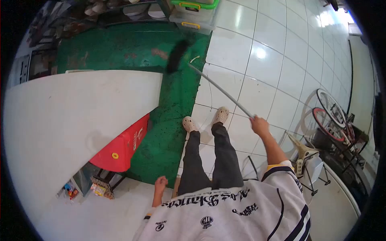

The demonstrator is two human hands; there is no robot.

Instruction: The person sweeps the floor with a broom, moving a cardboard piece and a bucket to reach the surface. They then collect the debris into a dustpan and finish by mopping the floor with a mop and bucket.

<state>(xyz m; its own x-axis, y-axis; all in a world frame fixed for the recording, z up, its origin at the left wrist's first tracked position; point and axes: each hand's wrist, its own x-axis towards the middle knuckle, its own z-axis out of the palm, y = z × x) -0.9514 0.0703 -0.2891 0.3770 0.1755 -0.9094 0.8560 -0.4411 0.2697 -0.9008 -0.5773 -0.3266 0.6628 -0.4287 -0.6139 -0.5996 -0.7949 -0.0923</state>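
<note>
While the right hand gripped the top of a long broom with a thin grey pole, the broom's blurred black bristle head was over the green floor, near the edge of the glossy white floor tiles. The left hand hung apart from the pole, fingers partly curled; whether it was fully clenched, one could not tell. A red plastic container stood partly under the broad white surface.

Large black blackletter script is running across the white shirt, with "Blancos" showing as its legible word; smaller marks, including a round badge, are sitting nearby, too small to read surely; white lettering is slanting along the red box, unclear.
</note>
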